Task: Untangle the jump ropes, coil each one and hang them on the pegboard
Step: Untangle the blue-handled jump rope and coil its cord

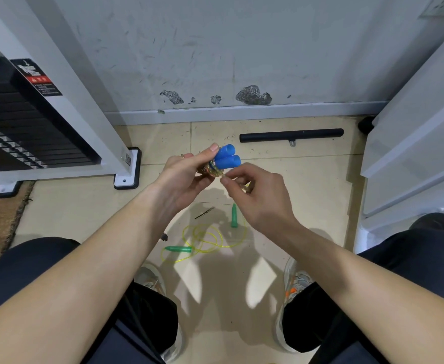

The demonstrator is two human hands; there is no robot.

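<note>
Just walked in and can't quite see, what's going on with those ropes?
A person appears to be coiling a jump rope. The left-hand grip holds its two blue handles together with the bundled cord. The right-hand grip pinches that cord beside the bundle. A green-handled rope lies loose on the floor tiles between the feet, not yet coiled.

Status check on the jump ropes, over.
Left grip holds blue handles, cord wound round. Right grip pinches the cord. Green-handled rope loose on floor, uncoiled. Pegboard not in view.
</note>
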